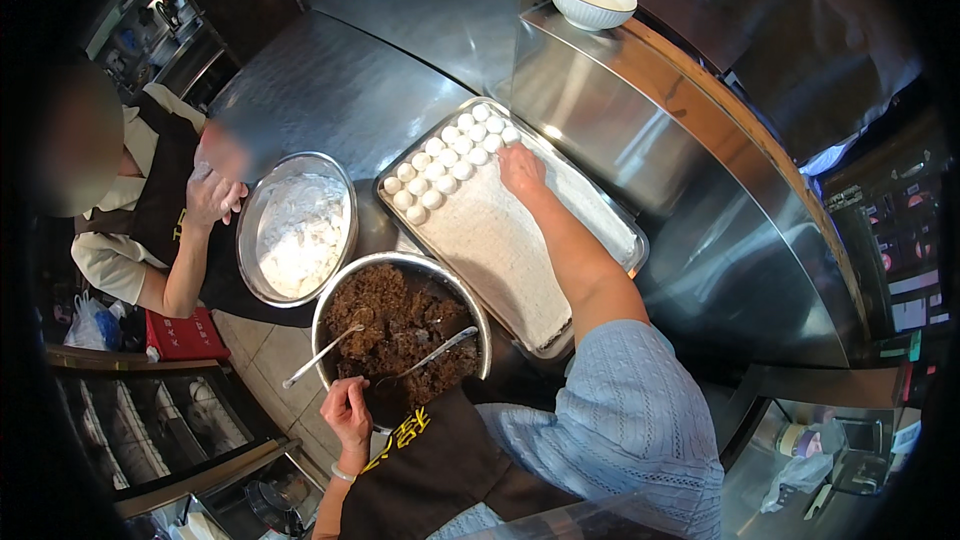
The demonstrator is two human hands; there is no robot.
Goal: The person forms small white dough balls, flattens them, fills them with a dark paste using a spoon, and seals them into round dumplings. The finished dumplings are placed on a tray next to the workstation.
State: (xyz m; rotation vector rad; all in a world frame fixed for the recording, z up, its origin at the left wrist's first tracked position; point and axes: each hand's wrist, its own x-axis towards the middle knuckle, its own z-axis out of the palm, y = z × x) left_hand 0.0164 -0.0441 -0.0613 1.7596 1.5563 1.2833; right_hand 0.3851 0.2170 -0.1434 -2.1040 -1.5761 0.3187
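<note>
My right hand (523, 169) reaches over a metal tray (643, 244) spread with white powder, its fingertips at the end of a row of white dough balls (448, 157). Whether a ball is between the fingers cannot be told. At the near rim of a steel bowl (486, 360), my left hand (349, 406) is bent with its fingers curled in; what they hold, if anything, is hidden. Dark brown crumbly filling (390, 307) fills much of this bowl, with two metal spoons (439, 351) in it. Beyond it, another metal bowl (352, 202) holds white flour or powder (300, 232).
A co-worker (150, 165) stands at the left, a floury hand (214, 195) beside the powder bowl. On the steel ledge sits a white ribbed bowl (592, 0) of pale contents. A red box (186, 334) and open drawers (150, 427) are lower left.
</note>
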